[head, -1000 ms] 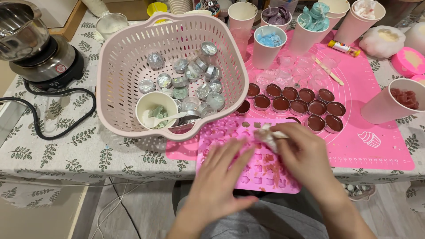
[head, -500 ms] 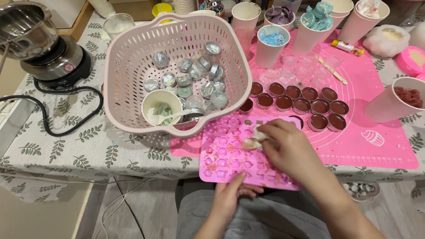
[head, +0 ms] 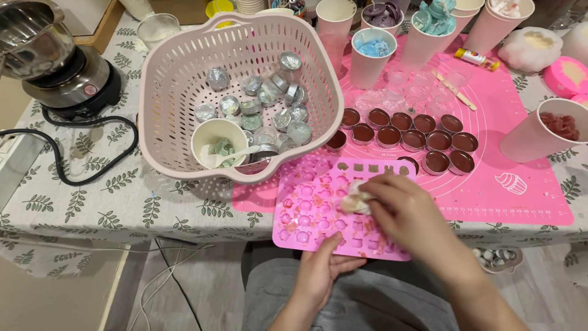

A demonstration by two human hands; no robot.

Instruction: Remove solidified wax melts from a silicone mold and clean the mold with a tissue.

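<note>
I am holding the pink silicone mould (head: 318, 211) at its near edge with my left hand (head: 321, 270), the thumb lying on top of the edge and the fingers curled under it, so this hand is gripping the mould. The mould is lying at the near edge of the table, partly on the pink mat (head: 508, 153) and partly hanging over the edge toward me. My right hand (head: 407, 211) is resting on the middle of the mould, its fingertips pinched around a small crumpled white wad (head: 355, 199) (I cannot tell what material it is), and the wad is touching the mould's cavities. Just beyond the mould the brown-filled tins (head: 422, 141) are standing in rows on the mat. To the far left of the mould the pale pink basket (head: 177, 92) is holding silver tins and a paper cup (head: 219, 141).
</note>
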